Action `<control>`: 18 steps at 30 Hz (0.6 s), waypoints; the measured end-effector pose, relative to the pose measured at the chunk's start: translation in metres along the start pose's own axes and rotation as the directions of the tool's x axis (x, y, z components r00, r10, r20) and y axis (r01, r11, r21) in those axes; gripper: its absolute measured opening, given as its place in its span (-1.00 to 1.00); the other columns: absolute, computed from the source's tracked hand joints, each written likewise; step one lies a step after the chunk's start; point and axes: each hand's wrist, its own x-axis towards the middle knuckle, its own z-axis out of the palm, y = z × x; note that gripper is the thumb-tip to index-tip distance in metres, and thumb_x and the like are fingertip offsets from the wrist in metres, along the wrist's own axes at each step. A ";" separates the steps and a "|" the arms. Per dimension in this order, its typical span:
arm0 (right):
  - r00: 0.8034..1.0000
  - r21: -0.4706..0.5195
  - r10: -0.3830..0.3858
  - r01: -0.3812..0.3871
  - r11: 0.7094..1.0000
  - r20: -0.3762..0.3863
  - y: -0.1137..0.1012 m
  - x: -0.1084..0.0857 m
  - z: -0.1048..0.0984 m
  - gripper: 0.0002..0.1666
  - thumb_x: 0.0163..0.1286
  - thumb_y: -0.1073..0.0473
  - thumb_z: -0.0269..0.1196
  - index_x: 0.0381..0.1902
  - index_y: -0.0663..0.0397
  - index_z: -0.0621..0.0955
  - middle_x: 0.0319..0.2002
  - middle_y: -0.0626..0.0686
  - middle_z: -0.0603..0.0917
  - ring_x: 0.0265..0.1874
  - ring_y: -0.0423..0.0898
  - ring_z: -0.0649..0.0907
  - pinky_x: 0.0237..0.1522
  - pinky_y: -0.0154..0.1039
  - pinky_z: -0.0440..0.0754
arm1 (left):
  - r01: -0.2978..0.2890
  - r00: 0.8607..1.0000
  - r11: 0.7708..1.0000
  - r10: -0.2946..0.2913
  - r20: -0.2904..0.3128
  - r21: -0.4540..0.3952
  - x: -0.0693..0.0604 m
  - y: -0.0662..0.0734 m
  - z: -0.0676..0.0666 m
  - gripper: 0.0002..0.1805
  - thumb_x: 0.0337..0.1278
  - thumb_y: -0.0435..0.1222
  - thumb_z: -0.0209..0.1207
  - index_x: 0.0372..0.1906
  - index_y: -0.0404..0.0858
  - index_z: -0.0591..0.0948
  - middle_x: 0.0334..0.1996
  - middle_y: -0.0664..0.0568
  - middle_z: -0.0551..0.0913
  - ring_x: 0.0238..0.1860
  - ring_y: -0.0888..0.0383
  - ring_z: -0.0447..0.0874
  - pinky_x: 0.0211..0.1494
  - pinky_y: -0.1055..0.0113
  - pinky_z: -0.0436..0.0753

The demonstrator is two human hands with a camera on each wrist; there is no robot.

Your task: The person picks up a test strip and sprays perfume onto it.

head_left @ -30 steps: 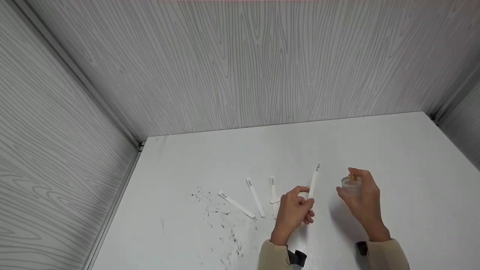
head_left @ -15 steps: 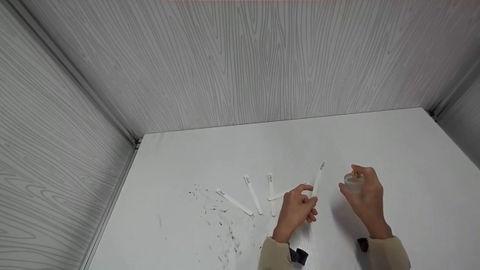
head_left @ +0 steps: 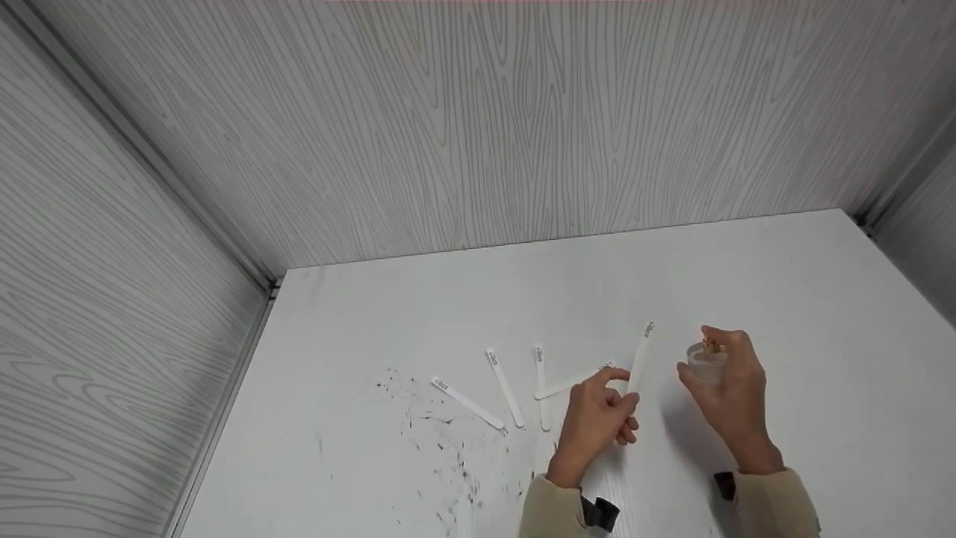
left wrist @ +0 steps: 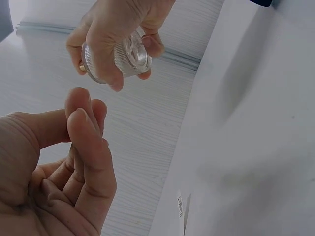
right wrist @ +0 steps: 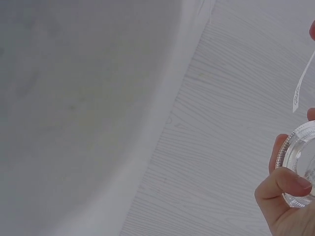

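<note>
My left hand (head_left: 594, 420) pinches the lower end of a white paper perfume test strip (head_left: 641, 357), which stands up and leans right, print at its top. My right hand (head_left: 736, 388) grips a clear ribbed glass perfume bottle (head_left: 704, 366) above the table, its index finger on the gold sprayer (head_left: 711, 346). A small gap parts the strip from the bottle. In the left wrist view, the bottle (left wrist: 129, 60) is tilted beyond my left fingertips. The right wrist view shows the strip's printed end (right wrist: 297, 96) near the bottle's round base (right wrist: 291, 160).
Several more test strips lie on the white table (head_left: 358, 314): one slanted strip (head_left: 467, 403), one beside it (head_left: 505, 387), and two crossing, an upright strip (head_left: 540, 370) and a sloping strip (head_left: 571, 382). Dark marks (head_left: 463, 471) dot the tabletop. Wood-grain panels (head_left: 478, 127) enclose it.
My left hand has shifted slightly right with the test strip, which leans further right towards the bottle. The right hand keeps its grip on the bottle, and the view has shifted a little.
</note>
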 end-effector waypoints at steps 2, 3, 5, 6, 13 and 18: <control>1.000 0.002 0.002 -0.002 1.000 -0.001 0.000 0.000 -0.001 -0.33 -0.13 0.69 0.39 0.02 0.46 0.49 -0.14 0.39 0.60 -0.17 -0.08 0.53 -0.12 -0.54 0.32 | -0.005 1.000 1.000 0.005 0.003 -0.007 -0.001 0.000 0.000 -0.70 0.31 -0.46 0.23 0.11 -0.32 0.61 -0.73 0.09 0.58 -0.79 0.34 0.51 -0.66 0.47 0.59; 1.000 0.000 0.002 -0.002 1.000 -0.002 -0.001 0.000 -0.001 -0.33 -0.13 0.70 0.39 0.03 0.46 0.49 -0.14 0.38 0.59 -0.17 -0.07 0.53 -0.12 -0.54 0.32 | -0.005 1.000 1.000 0.005 0.001 -0.003 -0.001 0.001 0.000 -0.70 0.31 -0.46 0.23 0.12 -0.32 0.61 -0.73 0.08 0.58 -0.79 0.33 0.51 -0.66 0.46 0.59; 1.000 0.001 0.004 -0.004 1.000 -0.006 -0.001 0.000 -0.001 -0.32 -0.13 0.70 0.40 0.03 0.45 0.49 -0.14 0.36 0.59 -0.17 -0.04 0.53 -0.10 -0.54 0.32 | -0.002 1.000 1.000 0.002 -0.001 0.006 -0.001 0.001 0.000 -0.69 0.31 -0.45 0.23 0.12 -0.31 0.61 -0.73 0.08 0.58 -0.79 0.33 0.52 -0.66 0.46 0.59; 1.000 0.000 0.006 -0.006 1.000 -0.009 -0.002 0.000 -0.001 -0.32 -0.13 0.69 0.40 0.04 0.45 0.49 -0.13 0.35 0.59 -0.17 -0.02 0.54 -0.09 -0.54 0.32 | -0.001 1.000 1.000 0.001 -0.003 0.009 -0.001 0.000 0.001 -0.69 0.31 -0.45 0.23 0.12 -0.31 0.61 -0.73 0.09 0.58 -0.79 0.33 0.52 -0.66 0.46 0.60; 1.000 0.006 0.003 -0.002 1.000 -0.029 -0.002 0.000 -0.003 -0.31 -0.11 0.67 0.43 0.05 0.43 0.50 -0.10 0.35 0.60 -0.15 0.00 0.55 -0.07 -0.55 0.33 | 0.007 1.000 1.000 -0.007 -0.008 -0.001 -0.001 0.000 0.002 -0.70 0.29 -0.46 0.24 0.10 -0.31 0.62 -0.74 0.09 0.58 -0.79 0.33 0.51 -0.66 0.46 0.59; 0.999 0.004 0.001 -0.001 1.000 -0.035 -0.001 0.001 -0.003 -0.37 -0.08 0.65 0.41 0.01 0.45 0.49 -0.11 0.36 0.59 -0.18 0.05 0.55 -0.10 -0.53 0.33 | 0.005 1.000 1.000 -0.005 -0.005 0.011 0.000 0.001 0.004 -0.70 0.30 -0.46 0.24 0.10 -0.31 0.62 -0.74 0.10 0.58 -0.79 0.34 0.51 -0.66 0.46 0.60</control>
